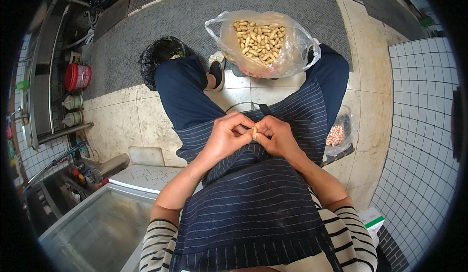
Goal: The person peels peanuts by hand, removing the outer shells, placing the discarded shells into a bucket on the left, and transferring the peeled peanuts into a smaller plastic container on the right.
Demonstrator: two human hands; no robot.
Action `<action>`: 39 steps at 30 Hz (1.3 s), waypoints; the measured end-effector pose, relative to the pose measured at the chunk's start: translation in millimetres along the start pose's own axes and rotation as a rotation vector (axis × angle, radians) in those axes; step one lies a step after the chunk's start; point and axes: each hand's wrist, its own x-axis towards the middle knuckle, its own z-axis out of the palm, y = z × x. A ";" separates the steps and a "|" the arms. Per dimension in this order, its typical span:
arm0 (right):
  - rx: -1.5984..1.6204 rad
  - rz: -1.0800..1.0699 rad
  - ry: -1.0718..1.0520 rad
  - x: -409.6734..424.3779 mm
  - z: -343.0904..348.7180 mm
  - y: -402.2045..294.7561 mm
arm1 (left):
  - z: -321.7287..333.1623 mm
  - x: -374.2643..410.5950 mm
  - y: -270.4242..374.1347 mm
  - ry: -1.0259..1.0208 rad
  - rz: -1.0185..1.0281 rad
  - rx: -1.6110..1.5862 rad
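Observation:
My left hand and my right hand meet above my lap. Between their thumbs and fingertips they pinch one unshelled peanut; whether its shell is cracked is too small to tell. Beyond my knees stands a clear plastic bag, its mouth wide, holding many peanuts in the shell. Right of my hip, a smaller clear bag contains shelled pinkish peanut kernels, partly hidden by my striped apron.
A bin lined with a black bag stands beside my left knee. Further left are a red bucket and a metal-framed counter. A glass-topped chest is at lower left. White wall tiles rise at right; a grey mat covers the floor ahead.

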 end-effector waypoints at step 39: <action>-0.034 -0.052 0.069 -7.0 8.2 7.6 | 36.3 -6.7 -31.4 0.312 0.115 -0.245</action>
